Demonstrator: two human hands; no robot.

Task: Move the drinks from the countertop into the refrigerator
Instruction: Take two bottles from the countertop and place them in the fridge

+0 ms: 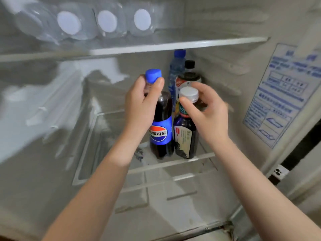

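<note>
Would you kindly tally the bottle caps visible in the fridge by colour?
Blue caps: 2, on the cola bottle and the rear water bottle.
White caps: 4, on the tea bottle and three upper-shelf bottles.
Black caps: 1, on the rear dark bottle.
Total: 7 caps.

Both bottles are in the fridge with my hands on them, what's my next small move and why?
Probably let go: the cola bottle in your left hand and tea bottle in your right hand look upright, bases at the glass shelf.
</note>
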